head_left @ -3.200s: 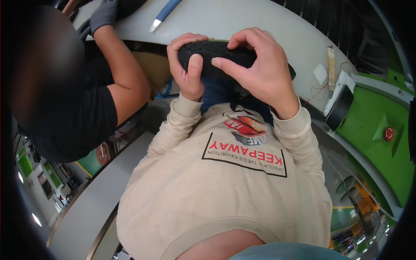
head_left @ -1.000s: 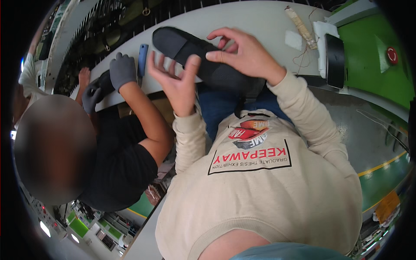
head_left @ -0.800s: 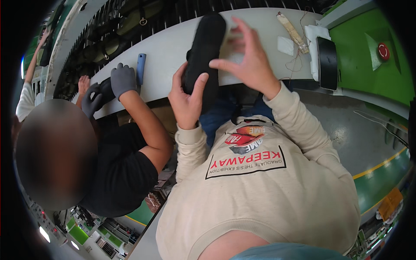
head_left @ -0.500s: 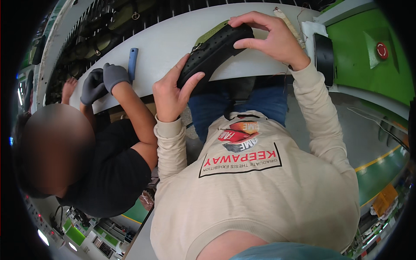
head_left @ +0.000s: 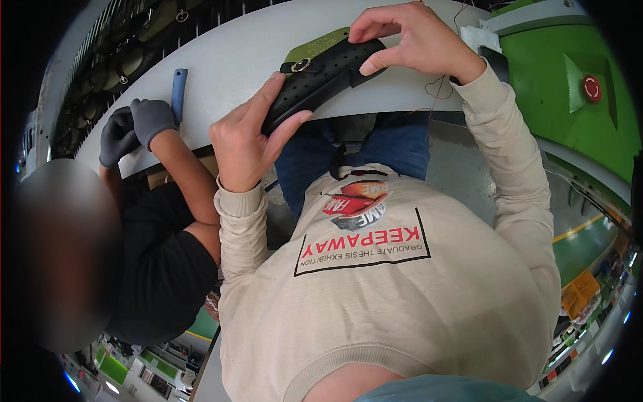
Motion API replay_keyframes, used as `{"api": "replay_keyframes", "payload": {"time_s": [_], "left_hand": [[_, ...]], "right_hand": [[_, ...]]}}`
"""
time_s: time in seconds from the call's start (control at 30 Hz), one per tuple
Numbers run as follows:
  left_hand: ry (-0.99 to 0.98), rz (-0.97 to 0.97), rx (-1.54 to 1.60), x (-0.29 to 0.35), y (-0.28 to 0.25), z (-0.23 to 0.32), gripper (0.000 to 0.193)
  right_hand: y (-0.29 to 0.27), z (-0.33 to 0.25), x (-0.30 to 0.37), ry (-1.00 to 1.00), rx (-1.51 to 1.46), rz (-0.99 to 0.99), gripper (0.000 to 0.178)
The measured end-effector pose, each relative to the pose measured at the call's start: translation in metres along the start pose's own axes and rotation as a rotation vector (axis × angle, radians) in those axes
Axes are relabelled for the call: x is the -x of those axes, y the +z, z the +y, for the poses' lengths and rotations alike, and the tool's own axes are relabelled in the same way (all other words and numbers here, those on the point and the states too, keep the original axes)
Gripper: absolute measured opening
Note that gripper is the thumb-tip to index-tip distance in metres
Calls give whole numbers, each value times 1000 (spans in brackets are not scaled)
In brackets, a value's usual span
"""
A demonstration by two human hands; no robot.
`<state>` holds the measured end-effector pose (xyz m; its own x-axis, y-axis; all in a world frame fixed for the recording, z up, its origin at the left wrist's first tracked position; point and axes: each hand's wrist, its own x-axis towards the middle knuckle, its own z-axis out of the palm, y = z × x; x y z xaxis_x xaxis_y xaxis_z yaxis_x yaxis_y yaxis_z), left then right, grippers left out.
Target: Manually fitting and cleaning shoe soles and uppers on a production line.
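Observation:
Above the near edge of the white table (head_left: 221, 74), a black perforated shoe (head_left: 325, 79) is held on its side at a slant. Its small strap carries a round metal buckle. A green shoe last (head_left: 318, 44) shows at the shoe's far side. My left hand (head_left: 242, 137) grips the lower left end, thumb along the near side and fingers on the far side. At the upper right end, my right hand (head_left: 418, 41) pinches the shoe between thumb and bent fingers. Parts of both ends are hidden by my hands.
A blue strip-like tool (head_left: 179, 95) lies on the table at left, beside a co-worker's grey-gloved hands (head_left: 151, 123). Behind the table, a dark rack holds green lasts with straps (head_left: 119, 59). Thin red wires (head_left: 439, 89) hang near my right wrist. A green machine panel with a red button (head_left: 591, 88) stands at right.
The shoe has rolled in my hands, so more of the green last and the buckled strap shows. Both hands keep hold of its ends. The whole view has shifted slightly.

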<state>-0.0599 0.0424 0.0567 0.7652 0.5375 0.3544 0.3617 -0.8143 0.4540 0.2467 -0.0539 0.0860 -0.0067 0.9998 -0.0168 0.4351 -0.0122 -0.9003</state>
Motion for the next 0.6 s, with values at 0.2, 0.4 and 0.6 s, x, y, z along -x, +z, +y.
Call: {"api": "replay_keyframes", "payload": {"time_s": [0.2,0.4,0.6], "left_hand": [[-15,-14,14,0,-1,1,59],[-15,14,57,2,5,-1,57],[-52,6,95,3,5,-5,53]], "right_hand": [[18,28,10,-135,103,62,34],[52,40,22,-395,274,272,22],[58,16,9,-339,237,247,23]]}}
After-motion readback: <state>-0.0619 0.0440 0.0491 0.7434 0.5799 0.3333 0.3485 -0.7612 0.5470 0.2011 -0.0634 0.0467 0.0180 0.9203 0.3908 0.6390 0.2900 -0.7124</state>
